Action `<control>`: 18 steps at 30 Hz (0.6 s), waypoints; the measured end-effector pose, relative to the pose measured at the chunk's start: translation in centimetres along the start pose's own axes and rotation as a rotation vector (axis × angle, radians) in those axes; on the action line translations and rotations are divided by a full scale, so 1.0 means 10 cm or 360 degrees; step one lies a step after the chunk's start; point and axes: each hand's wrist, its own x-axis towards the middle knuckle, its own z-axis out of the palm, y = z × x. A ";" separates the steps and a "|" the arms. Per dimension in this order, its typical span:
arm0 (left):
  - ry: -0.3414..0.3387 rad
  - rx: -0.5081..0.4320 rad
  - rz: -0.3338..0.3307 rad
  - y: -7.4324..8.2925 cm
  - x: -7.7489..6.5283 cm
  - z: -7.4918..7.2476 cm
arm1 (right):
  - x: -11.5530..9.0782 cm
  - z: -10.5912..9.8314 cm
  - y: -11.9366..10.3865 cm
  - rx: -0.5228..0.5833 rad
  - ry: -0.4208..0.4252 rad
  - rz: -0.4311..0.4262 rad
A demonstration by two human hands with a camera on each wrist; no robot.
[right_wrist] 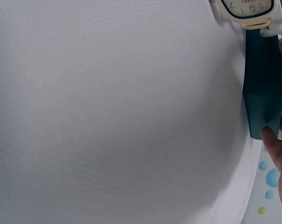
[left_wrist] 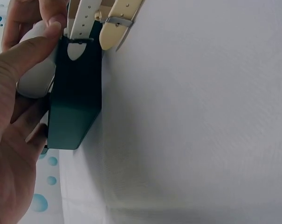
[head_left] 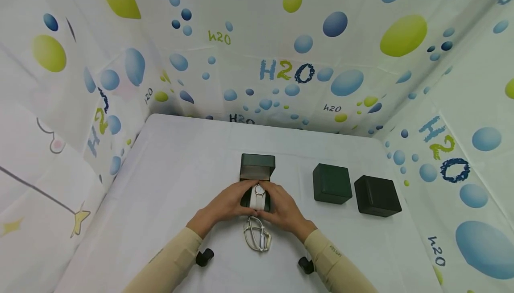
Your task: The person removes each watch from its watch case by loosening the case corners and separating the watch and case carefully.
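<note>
A dark green watch box (head_left: 258, 160) stands with its lid raised. At its opening, a white-strapped watch (head_left: 259, 190) is wrapped round a pale cushion (left_wrist: 37, 79). My left hand (head_left: 230, 200) grips the watch and cushion from the left, thumb at the near end and fingers at the far end. From the other side my right hand (head_left: 283, 206) holds them too, one fingertip against the box's outer wall in the right wrist view. Both thumbs come together at the near end. Just in front of the box lie other watches, with a white strap (left_wrist: 82, 23), a cream strap (left_wrist: 110, 35) and a cream-cased dial (right_wrist: 249, 7).
Two closed boxes stand to the right on the white-covered table (head_left: 180, 163): a dark green box (head_left: 331, 183) and a black box (head_left: 377, 196). White sheeting (head_left: 241, 61) with blue and green bubble prints surrounds the table at the back and sides.
</note>
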 end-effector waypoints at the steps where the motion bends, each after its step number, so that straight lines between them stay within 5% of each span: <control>1: -0.0010 -0.0018 -0.0013 0.00 0.00 0.00 | 0.00 0.00 0.00 -0.0006 -0.0003 -0.0004; 18: 0.0000 -0.0062 -0.0130 -0.04 -0.02 -0.01 | 0.01 -0.05 -0.03 0.0024 -0.0129 0.0054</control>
